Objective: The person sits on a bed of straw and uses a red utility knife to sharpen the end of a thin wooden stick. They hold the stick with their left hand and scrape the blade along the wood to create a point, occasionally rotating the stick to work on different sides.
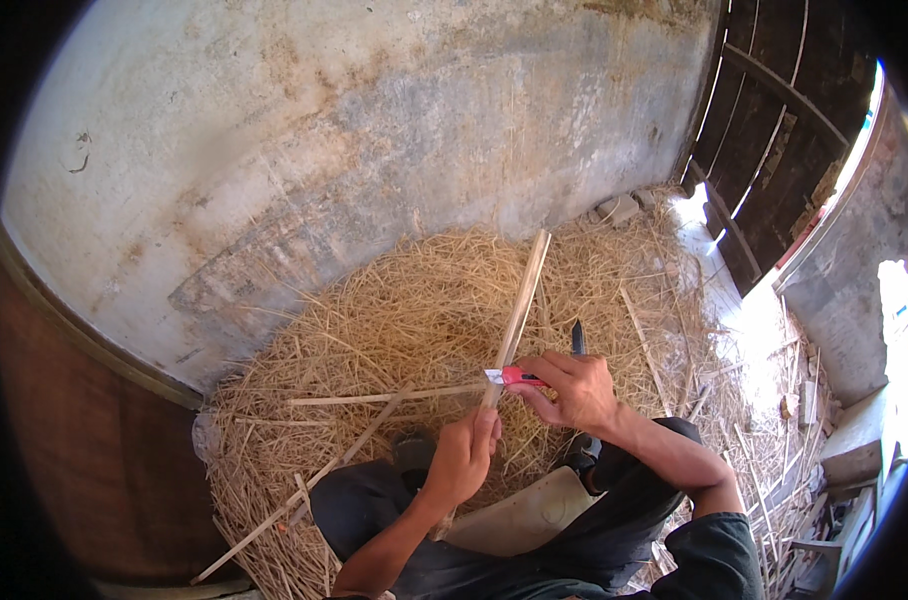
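Observation:
A pale, straight strip of split bamboo or wood [522,305] slants up and away in front of me. My left hand [463,455] is closed round its lower end. In my right hand [579,392] is a red utility knife [522,376], gripped with the fingers wrapped round its handle. Its blade is out and lies against the strip, just above my left fingers. A dark pointed piece [578,338] sticks up beyond my right knuckles; whether the hand also holds it I cannot tell.
Loose straw and shavings [404,320] cover the floor around my bent legs. Several long thin sticks [274,515] lie on them at the left. A pale curved piece [524,515] rests between my legs. A stained wall [374,130] stands ahead, a dark plank door [774,130] at the right.

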